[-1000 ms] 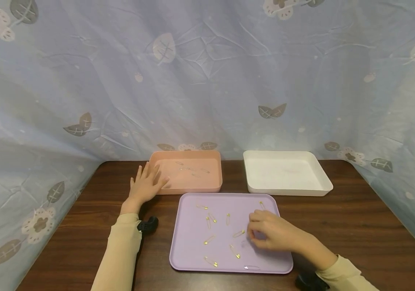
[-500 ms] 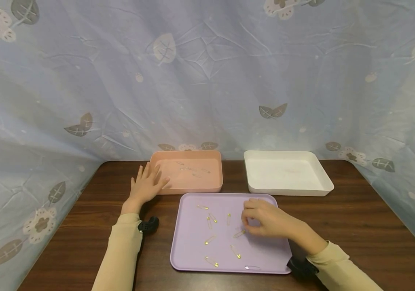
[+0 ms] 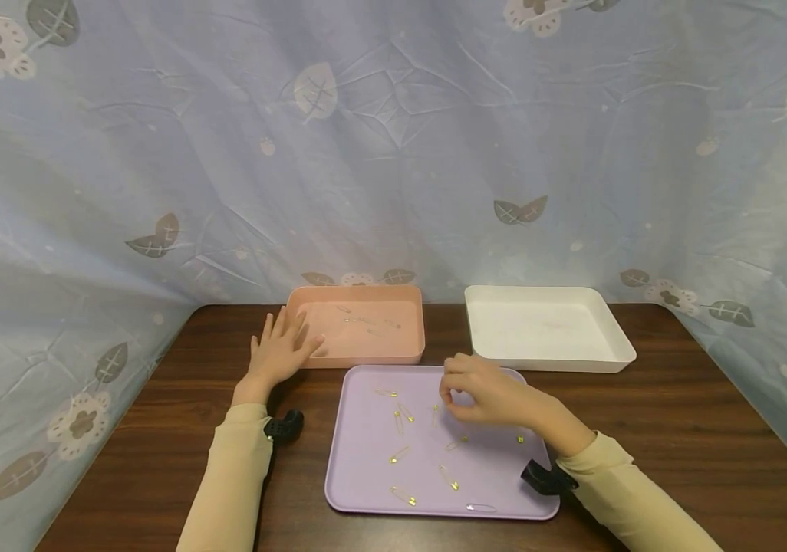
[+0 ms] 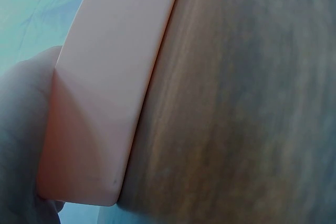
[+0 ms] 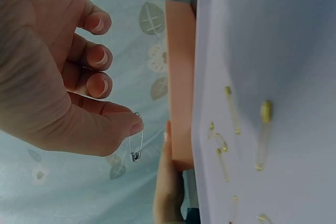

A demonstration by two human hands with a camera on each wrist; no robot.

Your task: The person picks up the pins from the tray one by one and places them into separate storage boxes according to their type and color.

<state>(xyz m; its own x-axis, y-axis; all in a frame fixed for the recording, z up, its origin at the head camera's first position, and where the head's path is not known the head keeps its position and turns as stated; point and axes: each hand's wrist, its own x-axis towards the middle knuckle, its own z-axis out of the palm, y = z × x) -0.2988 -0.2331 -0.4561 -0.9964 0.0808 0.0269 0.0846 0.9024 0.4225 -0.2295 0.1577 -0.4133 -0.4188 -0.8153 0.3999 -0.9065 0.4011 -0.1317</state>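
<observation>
- Head view: a dark wooden table [image 3: 676,429] stands against a pale blue curtain [image 3: 393,153] printed with leaves. Three containers sit on it. A pink tray [image 3: 403,349] at the back left holds a few silver safety pins. A white tray [image 3: 614,356] at the back right looks bare inside. A lilac tray [image 3: 359,491], nearest the person, holds scattered gold safety pins [image 3: 396,455] and one silver pin [image 3: 479,507] by its front rim
- The left hand [image 3: 278,354] lies flat with fingers spread and relaxed, gripping nothing, against the left wall of the pink tray. The right hand [image 3: 486,395] hovers over the far part of the lilac tray, fingers curled; its pin is too small to make out here
- Left wrist view: very close and blurred, showing the pink tray's outer wall [image 4: 115,93] against the wood grain, with part of a finger touching the wall at the left edge
- Right wrist view: the right hand [image 5: 58,77] pinches a silver safety pin [image 5: 136,142] between thumb and a finger, raised clear of the lilac tray [image 5: 273,40]; gold pins [image 5: 231,109] lie on the tray below, the pink tray [image 5: 181,77] beyond
</observation>
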